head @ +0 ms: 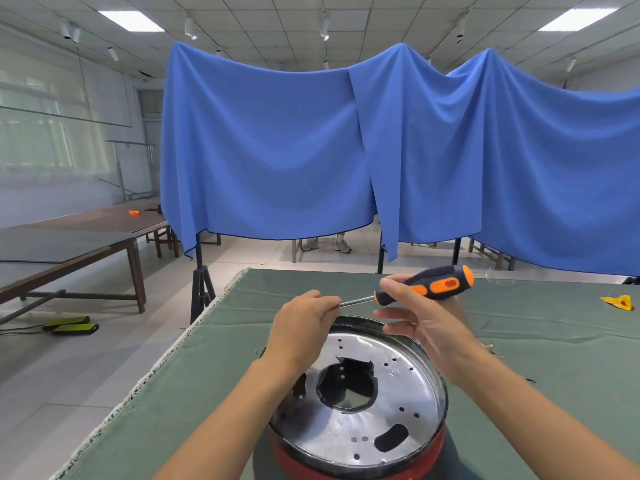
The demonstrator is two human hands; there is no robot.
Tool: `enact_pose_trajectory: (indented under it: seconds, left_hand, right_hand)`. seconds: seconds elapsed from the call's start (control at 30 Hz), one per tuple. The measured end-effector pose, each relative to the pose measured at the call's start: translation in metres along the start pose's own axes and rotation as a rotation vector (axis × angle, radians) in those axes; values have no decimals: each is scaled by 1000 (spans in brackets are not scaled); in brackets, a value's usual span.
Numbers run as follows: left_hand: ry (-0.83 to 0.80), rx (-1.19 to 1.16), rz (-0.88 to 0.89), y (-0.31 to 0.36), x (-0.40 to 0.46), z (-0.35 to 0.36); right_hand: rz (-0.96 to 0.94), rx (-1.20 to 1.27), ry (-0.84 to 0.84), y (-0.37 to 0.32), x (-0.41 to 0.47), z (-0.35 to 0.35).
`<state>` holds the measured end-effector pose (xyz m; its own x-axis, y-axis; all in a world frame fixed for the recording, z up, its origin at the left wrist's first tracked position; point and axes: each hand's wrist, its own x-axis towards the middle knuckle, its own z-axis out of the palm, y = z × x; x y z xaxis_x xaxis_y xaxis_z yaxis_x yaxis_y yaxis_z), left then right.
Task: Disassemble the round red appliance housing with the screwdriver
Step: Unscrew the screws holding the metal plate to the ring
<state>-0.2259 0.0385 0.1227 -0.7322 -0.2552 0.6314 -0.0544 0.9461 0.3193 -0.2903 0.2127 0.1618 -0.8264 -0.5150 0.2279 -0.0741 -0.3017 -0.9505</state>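
The round red housing [434, 453] stands on the green-covered table, near its front edge, with a shiny metal plate [388, 420] on top that has a large dark hole in the middle and several small holes. Above its far rim, my right hand [424, 327] holds the black and orange screwdriver [427, 284] by the handle, between thumb and forefinger, the other fingers spread. The tool lies almost level, shaft pointing left. My left hand [301, 327] pinches the tip of the metal shaft; what is at the tip is hidden by the fingers.
The green cloth table [554, 344] carries a yellow scrap [618, 302] at the far right and small bits near the housing. Blue drapes [277, 150] hang behind the table. Brown tables [69, 237] stand to the left, and yellow-green pedals [71, 324] lie on the floor.
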Motion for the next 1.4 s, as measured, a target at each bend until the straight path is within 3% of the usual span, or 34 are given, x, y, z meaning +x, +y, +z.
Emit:
enact_pose_trajectory:
  seconds: [0.1, 0.23, 0.33, 0.53, 1.4]
  left_hand:
    - [-57, 3, -21, -8, 0, 2]
    - [-177, 115, -160, -27, -5, 5]
    - [-308, 164, -258, -33, -10, 8]
    - [-456, 202, -258, -24, -12, 10]
    - [-467, 248, -239, -27, -13, 11]
  right_hand:
    - [-104, -114, 98, 6, -2, 11]
    - [-402, -516, 201, 3, 4, 14]
    - [-445, -662, 242, -2, 8, 19]
    - [-411, -692, 268, 1, 15, 26]
    - [-449, -708, 246, 8, 17, 30]
